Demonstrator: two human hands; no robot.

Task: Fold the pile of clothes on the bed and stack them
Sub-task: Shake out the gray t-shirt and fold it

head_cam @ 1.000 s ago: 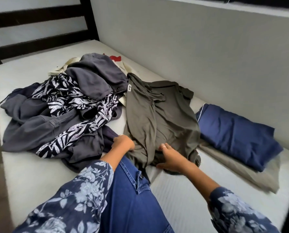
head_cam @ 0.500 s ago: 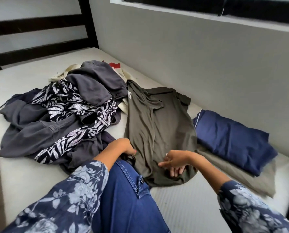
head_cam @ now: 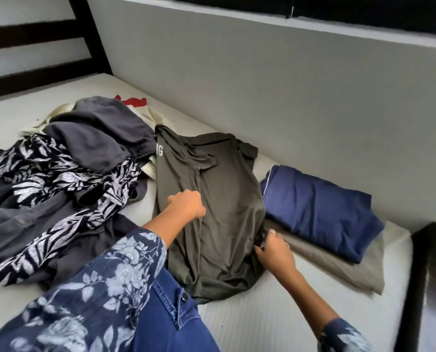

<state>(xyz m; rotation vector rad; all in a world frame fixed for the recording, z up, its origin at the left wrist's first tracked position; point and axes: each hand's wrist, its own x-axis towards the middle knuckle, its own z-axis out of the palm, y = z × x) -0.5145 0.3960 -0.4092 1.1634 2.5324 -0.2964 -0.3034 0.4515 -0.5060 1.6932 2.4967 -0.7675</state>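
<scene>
Since a moment ago my left hand (head_cam: 187,204) has slid up onto the olive-green jersey T-shirt (head_cam: 212,199), fingers curled, bunching its cloth; my right hand (head_cam: 275,252) has moved out to its 3 o'clock edge and pinches the hem. The shirt lies flat on the white mattress (head_cam: 250,321). The unfolded pile of grey and leaf-print clothes (head_cam: 59,186) sits at 9 o'clock, the folded navy cloth (head_cam: 321,212) at 3, under the grey wall (head_cam: 262,85).
</scene>
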